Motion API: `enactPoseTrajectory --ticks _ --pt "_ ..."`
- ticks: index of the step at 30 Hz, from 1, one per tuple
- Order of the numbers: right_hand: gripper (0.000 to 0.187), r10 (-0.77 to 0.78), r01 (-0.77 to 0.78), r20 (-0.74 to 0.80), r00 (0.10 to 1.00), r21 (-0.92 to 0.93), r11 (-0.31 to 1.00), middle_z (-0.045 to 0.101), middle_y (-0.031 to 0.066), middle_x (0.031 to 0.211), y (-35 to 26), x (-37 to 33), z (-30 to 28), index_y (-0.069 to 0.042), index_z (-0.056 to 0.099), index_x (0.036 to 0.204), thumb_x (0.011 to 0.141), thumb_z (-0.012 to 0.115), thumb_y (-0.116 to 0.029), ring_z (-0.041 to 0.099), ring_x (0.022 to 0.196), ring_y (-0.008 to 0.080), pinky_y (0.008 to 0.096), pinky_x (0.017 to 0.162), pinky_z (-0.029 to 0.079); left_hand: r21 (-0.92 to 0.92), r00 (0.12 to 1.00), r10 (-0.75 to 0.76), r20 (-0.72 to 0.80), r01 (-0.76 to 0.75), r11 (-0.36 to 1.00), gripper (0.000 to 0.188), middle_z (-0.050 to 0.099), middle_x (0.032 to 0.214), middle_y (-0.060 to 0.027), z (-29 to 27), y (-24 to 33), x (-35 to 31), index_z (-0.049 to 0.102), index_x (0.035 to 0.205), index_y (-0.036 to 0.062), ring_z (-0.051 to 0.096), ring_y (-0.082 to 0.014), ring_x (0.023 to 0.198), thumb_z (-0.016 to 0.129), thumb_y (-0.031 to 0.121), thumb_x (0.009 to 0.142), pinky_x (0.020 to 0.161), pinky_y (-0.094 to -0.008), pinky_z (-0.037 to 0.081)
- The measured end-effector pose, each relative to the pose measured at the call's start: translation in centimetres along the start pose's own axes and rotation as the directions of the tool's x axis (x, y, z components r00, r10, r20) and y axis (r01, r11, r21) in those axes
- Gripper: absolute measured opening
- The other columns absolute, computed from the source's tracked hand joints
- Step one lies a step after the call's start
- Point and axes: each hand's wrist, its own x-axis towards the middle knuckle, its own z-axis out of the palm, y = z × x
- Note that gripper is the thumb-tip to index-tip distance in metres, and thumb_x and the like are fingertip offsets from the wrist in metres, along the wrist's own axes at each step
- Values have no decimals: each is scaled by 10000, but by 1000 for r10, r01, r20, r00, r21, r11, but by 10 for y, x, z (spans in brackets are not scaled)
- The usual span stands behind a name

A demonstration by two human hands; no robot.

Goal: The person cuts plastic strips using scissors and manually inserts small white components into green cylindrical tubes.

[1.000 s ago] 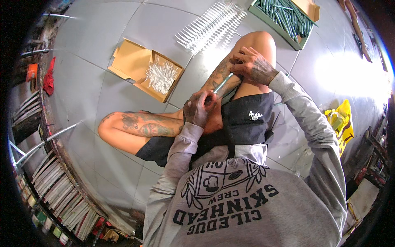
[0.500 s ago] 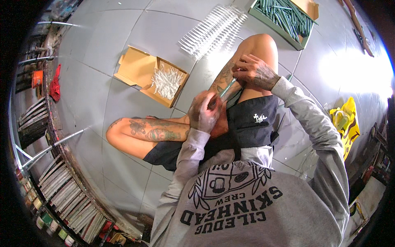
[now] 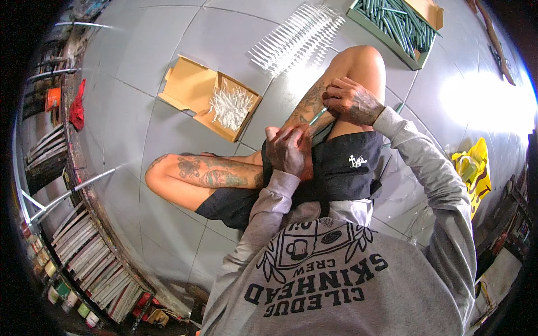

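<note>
A slim green pen slants between my hands above my lap, its visible middle part short. My left hand is closed round its lower end, knuckles up, hiding that end. At the upper end, my right hand pinches it with curled fingers beside my raised right knee; a pale tip shows near those fingers. Beyond my knees, a cardboard box contains a heap of thin white plastic pieces. Rows of white pieces lie on the floor further off. At the far right a box is full of green pen barrels.
Grey floor tiles surround my folded legs. Along the left runs a rack stacked with flat pieces, with metal bars jutting out. A red cloth hangs there. A yellow plastic bag lies at the right.
My left hand has shifted slightly right and turned knuckles up, closing further over the pen's lower end, so less of the pen shows. My right hand keeps its pinch.
</note>
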Motion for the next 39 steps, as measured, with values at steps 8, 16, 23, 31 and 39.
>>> enactPoseTrajectory --ticks 8,16,23,31,39 --pt "185 -19 20 -51 999 13 1000 643 26 1001 1 5 0 -78 684 881 720 762 -129 591 1025 237 389 866 516 13 993 -114 -7 114 993 229 749 849 -38 -13 -14 -17 786 850 129 583 -261 723 775 355 886 772 -378 410" --pt "209 -25 27 -45 999 43 999 654 38 1006 4 5 1 -55 698 905 728 771 -140 589 993 248 400 844 507 139 998 -23 56 15 990 262 737 838 -42 -24 -9 9 741 789 116 578 -287 723 868 341 747 695 -416 443" --pt "151 -20 25 -106 994 50 998 637 39 970 2 4 2 -59 684 869 757 739 -144 585 988 249 394 852 508 67 997 73 39 -75 995 157 682 787 -34 -3 13 38 738 816 134 573 -304 779 820 267 800 699 -417 475" --pt "99 -13 18 -69 998 74 997 584 47 919 1 4 2 -66 626 766 764 705 -126 562 1007 248 384 882 497 64 997 82 3 -82 995 195 717 841 -47 18 14 38 738 803 120 578 -313 790 760 300 872 659 -429 468" --pt "113 -33 35 -61 998 41 999 579 40 933 3 5 4 -80 613 758 760 709 -140 560 1008 241 378 888 488 90 995 19 97 -28 996 269 745 861 -27 -3 -11 17 770 831 137 578 -297 728 737 395 900 673 -399 454"
